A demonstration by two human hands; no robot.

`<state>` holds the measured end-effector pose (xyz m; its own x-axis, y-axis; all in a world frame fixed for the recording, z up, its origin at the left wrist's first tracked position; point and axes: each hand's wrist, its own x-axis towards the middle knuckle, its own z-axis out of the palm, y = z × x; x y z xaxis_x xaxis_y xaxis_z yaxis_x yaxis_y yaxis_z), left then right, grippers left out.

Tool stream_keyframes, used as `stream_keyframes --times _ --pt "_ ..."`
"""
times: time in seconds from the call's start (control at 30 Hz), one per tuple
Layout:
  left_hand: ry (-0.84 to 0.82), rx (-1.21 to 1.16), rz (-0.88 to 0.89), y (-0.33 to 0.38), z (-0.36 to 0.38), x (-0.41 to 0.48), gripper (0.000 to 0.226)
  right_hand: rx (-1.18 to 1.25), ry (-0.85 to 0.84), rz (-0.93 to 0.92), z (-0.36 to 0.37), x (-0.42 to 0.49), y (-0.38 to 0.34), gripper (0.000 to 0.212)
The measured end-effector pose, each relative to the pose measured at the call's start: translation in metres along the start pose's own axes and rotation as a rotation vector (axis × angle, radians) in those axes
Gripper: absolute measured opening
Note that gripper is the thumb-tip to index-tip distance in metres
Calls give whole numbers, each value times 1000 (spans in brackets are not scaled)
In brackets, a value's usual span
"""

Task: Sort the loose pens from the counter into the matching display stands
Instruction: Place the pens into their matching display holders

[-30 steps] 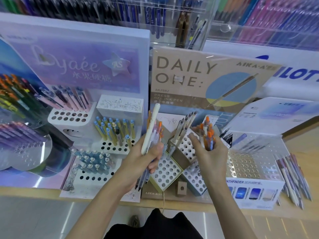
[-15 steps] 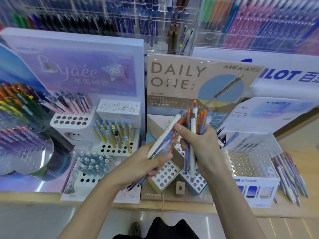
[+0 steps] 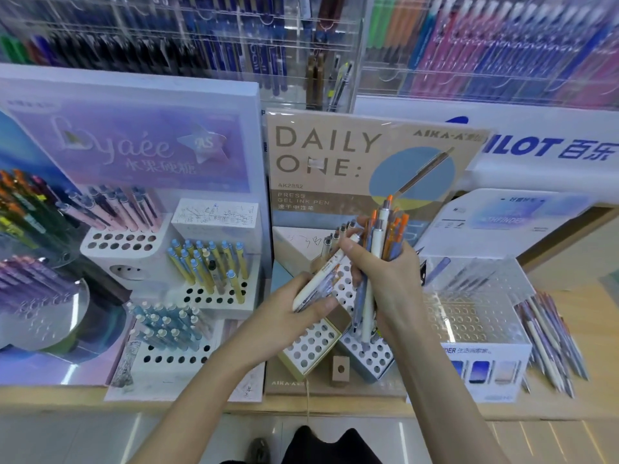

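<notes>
The left hand point(image 3: 288, 316) curls around a white pen point(image 3: 323, 274) and a few darker pens under it, whose lower ends are hidden by the palm. The right hand point(image 3: 392, 283) grips a bunch point(image 3: 383, 239) of orange, blue and white pens upright, its thumb and forefinger pinching the white pen's upper end. Both hands hang over the Daily One stand point(image 3: 311, 346), whose white holed blocks are partly covered; a few grey pens point(image 3: 338, 231) stand in it behind the fingers. Left on the tabletop point(image 3: 201, 408), the Lyaée stand point(image 3: 134, 244) holds blue pens point(image 3: 167, 324) in its front tier, yellow pens point(image 3: 211, 267) in the middle and pink pens point(image 3: 114, 209) at the back. To the right stands a clear stand point(image 3: 469, 316), its contents hard to make out, and loose pens point(image 3: 549, 336) lie just beside it, blurred. Wall racks point(image 3: 485, 45) behind are smeared beyond reading.
</notes>
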<state>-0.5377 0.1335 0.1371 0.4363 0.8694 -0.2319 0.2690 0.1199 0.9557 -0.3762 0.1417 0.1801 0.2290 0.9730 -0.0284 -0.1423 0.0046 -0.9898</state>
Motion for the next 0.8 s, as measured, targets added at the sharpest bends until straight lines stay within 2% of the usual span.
stream_keyframes --times 0.2,0.37,0.5,0.67,0.8 --pt "100 12 22 0 5 6 40 29 66 53 -3 9 1 17" --pt "101 -95 23 -1 7 11 33 168 80 85 -6 16 -1 18" --pt "67 -148 22 -7 7 14 39 268 119 64 -12 21 -7 16" --pt "182 -215 -15 -20 5 20 24 381 152 13 -27 29 -15 16" --pt "261 -229 -31 -22 4 24 28 284 193 -38 -44 34 -13 11"
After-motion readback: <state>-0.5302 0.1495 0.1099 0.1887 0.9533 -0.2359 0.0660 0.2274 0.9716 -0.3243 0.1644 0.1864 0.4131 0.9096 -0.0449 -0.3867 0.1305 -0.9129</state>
